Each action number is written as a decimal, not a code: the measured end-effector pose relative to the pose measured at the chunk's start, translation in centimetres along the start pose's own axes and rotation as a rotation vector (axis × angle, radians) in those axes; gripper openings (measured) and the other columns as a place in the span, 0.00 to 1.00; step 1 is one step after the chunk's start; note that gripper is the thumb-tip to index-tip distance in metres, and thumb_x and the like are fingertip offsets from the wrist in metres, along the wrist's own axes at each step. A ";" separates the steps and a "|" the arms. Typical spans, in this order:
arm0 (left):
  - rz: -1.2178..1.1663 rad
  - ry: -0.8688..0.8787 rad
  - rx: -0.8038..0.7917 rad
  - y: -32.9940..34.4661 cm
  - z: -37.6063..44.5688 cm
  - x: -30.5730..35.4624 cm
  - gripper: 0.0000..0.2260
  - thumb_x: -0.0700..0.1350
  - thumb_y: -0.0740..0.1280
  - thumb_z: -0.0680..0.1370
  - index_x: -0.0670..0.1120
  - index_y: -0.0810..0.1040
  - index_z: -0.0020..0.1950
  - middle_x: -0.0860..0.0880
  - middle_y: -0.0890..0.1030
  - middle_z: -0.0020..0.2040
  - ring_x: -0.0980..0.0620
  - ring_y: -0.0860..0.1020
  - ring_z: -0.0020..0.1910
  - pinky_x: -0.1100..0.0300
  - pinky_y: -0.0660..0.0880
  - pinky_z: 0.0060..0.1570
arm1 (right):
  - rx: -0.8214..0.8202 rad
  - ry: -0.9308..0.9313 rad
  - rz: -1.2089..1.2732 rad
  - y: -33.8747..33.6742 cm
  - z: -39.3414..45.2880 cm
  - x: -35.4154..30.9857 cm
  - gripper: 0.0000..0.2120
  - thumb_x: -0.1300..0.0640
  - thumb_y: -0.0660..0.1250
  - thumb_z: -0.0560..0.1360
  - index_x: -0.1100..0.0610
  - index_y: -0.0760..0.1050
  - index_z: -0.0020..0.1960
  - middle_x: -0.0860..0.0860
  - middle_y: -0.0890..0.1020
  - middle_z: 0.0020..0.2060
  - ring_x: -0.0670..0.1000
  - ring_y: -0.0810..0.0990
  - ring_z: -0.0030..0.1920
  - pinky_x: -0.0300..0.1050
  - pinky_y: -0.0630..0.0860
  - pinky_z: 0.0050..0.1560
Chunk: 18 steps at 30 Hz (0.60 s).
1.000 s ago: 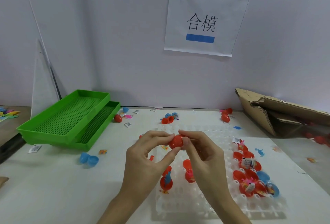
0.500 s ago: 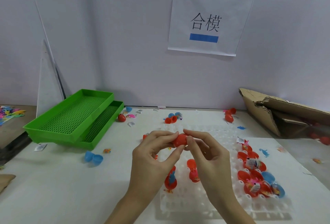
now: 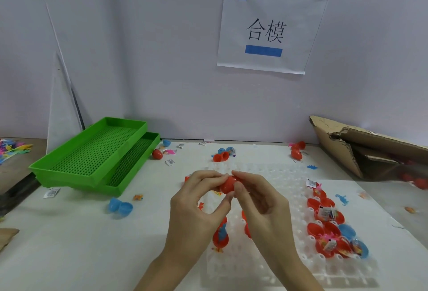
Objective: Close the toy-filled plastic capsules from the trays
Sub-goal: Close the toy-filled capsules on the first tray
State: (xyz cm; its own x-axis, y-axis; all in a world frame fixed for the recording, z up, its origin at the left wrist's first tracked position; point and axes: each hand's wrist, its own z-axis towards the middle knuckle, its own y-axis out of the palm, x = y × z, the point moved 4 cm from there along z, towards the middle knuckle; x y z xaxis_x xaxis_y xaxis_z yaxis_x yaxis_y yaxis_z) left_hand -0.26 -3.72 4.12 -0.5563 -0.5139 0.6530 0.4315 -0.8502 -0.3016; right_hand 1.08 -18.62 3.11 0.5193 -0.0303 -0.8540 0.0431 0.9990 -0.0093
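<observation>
Head view, centre of the frame: the left hand (image 3: 196, 200) and right hand (image 3: 259, 198) both pinch one red capsule (image 3: 228, 184) above the white tray (image 3: 266, 267). Uneven squeezing could probably misalign the halves, or pop it loose onto the table (image 3: 69, 244).

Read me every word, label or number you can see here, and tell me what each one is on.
"合模": white paper sign on the wall, between two blue tape strips.
Small white tags in the red capsules on the white tray, and loose tags on the table: print too small to read.
</observation>
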 end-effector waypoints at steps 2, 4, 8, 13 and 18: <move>0.051 0.089 -0.021 0.2 -0.2 0.2 0.18 0.38 0.81 0.70 0.46 0.85 0.58 0.55 0.82 0.56 0.57 0.81 0.58 0.67 0.77 0.60 | -0.044 0.059 0.045 0.7 -0.3 0.1 0.10 0.54 0.73 0.78 0.48 0.80 0.59 0.50 0.87 0.52 0.54 0.86 0.55 0.41 0.82 0.54; 0.094 0.169 -0.072 0.4 -0.5 0.4 0.22 0.33 0.82 0.67 0.43 0.85 0.60 0.51 0.81 0.57 0.53 0.81 0.58 0.67 0.77 0.61 | -0.052 0.106 0.043 1.1 -0.5 0.4 0.12 0.56 0.76 0.76 0.48 0.78 0.57 0.50 0.86 0.49 0.54 0.86 0.52 0.42 0.83 0.52; 0.240 0.303 -0.125 1.2 -0.9 1.3 0.24 0.34 0.83 0.65 0.40 0.85 0.60 0.44 0.83 0.56 0.48 0.83 0.55 0.55 0.83 0.55 | 0.003 0.170 -0.003 0.8 -0.5 1.2 0.14 0.65 0.74 0.75 0.48 0.79 0.53 0.49 0.87 0.46 0.52 0.87 0.49 0.43 0.83 0.49; 0.241 0.304 -0.103 1.4 -1.2 1.4 0.23 0.33 0.82 0.66 0.39 0.85 0.60 0.44 0.83 0.54 0.49 0.84 0.53 0.56 0.83 0.53 | 0.024 0.155 -0.073 0.7 -0.5 1.1 0.13 0.65 0.74 0.75 0.50 0.83 0.54 0.45 0.87 0.47 0.49 0.87 0.50 0.41 0.83 0.51; 0.231 0.272 -0.051 1.2 -1.2 1.5 0.20 0.36 0.80 0.68 0.38 0.85 0.60 0.44 0.84 0.53 0.48 0.84 0.51 0.57 0.84 0.52 | 0.079 0.103 -0.083 0.6 -0.6 0.3 0.13 0.65 0.75 0.73 0.49 0.82 0.52 0.45 0.87 0.45 0.49 0.86 0.47 0.35 0.80 0.47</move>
State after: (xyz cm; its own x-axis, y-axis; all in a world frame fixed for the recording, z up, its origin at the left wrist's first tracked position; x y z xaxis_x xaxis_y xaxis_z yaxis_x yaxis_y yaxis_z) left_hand -1.38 -5.60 3.92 -0.6199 -0.6990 0.3565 0.5356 -0.7090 -0.4587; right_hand 0.80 -18.02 2.54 0.4211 -0.1048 -0.9010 0.1510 0.9875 -0.0443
